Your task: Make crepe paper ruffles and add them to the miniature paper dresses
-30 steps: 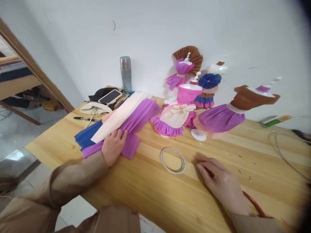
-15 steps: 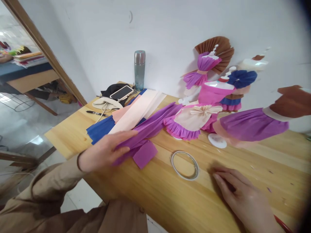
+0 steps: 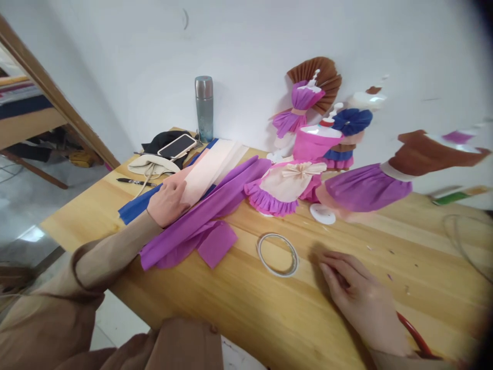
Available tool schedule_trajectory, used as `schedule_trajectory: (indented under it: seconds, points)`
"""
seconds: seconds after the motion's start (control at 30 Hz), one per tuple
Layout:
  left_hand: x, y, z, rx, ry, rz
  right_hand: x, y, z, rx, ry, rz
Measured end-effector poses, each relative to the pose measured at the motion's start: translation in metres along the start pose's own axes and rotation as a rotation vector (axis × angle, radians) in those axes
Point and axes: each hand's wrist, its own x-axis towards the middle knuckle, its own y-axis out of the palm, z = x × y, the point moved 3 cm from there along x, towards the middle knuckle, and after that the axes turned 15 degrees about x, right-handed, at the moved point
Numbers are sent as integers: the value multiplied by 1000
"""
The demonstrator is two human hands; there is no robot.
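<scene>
The wooden worktop (image 3: 269, 308) carries everything, with a stack of crepe paper sheets lying across its left part. The purple crepe sheet (image 3: 200, 226) is the nearest of them, a cream crepe sheet (image 3: 210, 167) lies just behind it, and a blue crepe sheet (image 3: 134, 208) shows under both at the near-left end. The left hand (image 3: 167, 203) rests on the cream sheet's near end with its fingers curled loosely over the paper; whether it pinches the sheet cannot be told. The purple sheet lies just beside this hand, towards the middle of the worktop. The right hand (image 3: 362, 303) lies flat on the bare wood, fingers together and stretched out, holding nothing. A tape ring (image 3: 277, 254) lies near its fingertips, apart from them.
</scene>
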Motion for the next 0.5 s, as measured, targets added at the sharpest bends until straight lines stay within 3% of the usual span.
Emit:
schedule_trajectory:
  seconds: [0.17, 0.33, 0.5]
  points:
    - [5, -4, 2, -63, -22, -22, 18, 12, 64, 98, -147, 48]
    - [10, -10, 1, -128, 26, -120, 42, 57, 128, 175, -212, 377]
    - [3, -23, -7, 38, 49, -158, 74, 104, 159, 148, -213, 650]
